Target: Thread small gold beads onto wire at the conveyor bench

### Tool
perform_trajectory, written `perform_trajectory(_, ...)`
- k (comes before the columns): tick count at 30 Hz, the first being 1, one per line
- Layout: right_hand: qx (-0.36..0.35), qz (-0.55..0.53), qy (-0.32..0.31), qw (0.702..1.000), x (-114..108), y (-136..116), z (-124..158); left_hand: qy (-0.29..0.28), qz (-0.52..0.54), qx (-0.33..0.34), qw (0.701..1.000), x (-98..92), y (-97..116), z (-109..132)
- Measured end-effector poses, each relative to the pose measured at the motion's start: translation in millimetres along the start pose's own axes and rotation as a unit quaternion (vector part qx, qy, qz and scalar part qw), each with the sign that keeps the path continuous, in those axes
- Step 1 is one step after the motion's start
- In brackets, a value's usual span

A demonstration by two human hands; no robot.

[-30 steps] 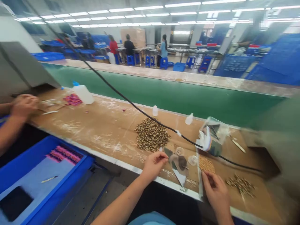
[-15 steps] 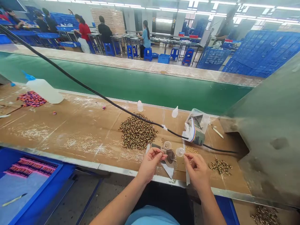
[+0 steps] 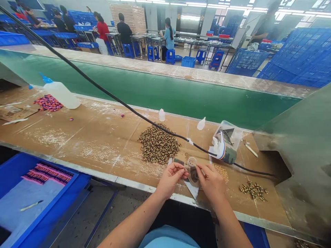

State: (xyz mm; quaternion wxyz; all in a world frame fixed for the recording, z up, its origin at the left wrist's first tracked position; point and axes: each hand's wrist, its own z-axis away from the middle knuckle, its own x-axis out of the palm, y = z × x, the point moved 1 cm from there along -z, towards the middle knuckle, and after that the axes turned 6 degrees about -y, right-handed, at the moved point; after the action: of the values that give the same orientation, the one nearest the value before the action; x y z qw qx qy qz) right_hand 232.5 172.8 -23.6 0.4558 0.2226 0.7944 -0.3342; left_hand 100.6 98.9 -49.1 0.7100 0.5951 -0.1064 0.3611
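Note:
My left hand is closed in a pinch over the front of the cardboard-covered bench. Something tiny shows at its fingertips, too small to name. Close by on the right, my right hand is pinched too, its fingertips hiding what they hold, if anything. Just beyond the fingers stands a small clear cup with thin pieces in it. A heap of small dark-and-gold pieces lies to the left. Tan beads are spread beside my right hand.
A black cable crosses above the bench to a camouflage-patterned bundle near a clear tray. Small white bottles stand behind the heap. More dark-and-gold pieces lie right. A blue bin sits lower left.
My right hand has moved left, closer to my left hand, and covers where a second clear cup showed. My left hand stays pinched. The whole view has shifted slightly.

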Motion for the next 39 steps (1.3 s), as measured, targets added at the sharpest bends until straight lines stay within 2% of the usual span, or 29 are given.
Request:
perform_trajectory(6,-0.012,-0.031,-0.002,0.999,5.2,-3.6,-3.8,-0.005,-0.001,0.0,1.0,-1.4,-1.2,-0.5)
perform_trajectory(11,0.004,-0.028,-0.009,1.0,7.9,-2.1,-4.3,-0.008,-0.002,0.0,1.0,-2.0,-2.2,-0.6)
perform_trajectory(14,0.012,-0.042,0.004,0.999,3.6,-0.6,-3.7,-0.009,-0.006,0.0,1.0,-2.4,-2.3,-0.3)
perform_trajectory(19,0.053,-0.123,0.047,0.99,-10.8,0.8,0.9,-0.01,-0.005,0.003,1.0,-3.8,-3.5,0.1)
perform_trajectory(26,0.057,-0.215,0.009,0.975,-15.2,-6.9,5.0,-0.015,-0.007,0.006,1.0,-3.1,-4.1,-0.5)
perform_trajectory(39,0.018,-0.206,0.003,0.978,-13.0,-9.4,5.7,-0.02,-0.015,0.01,1.0,-4.7,-5.6,-1.0)
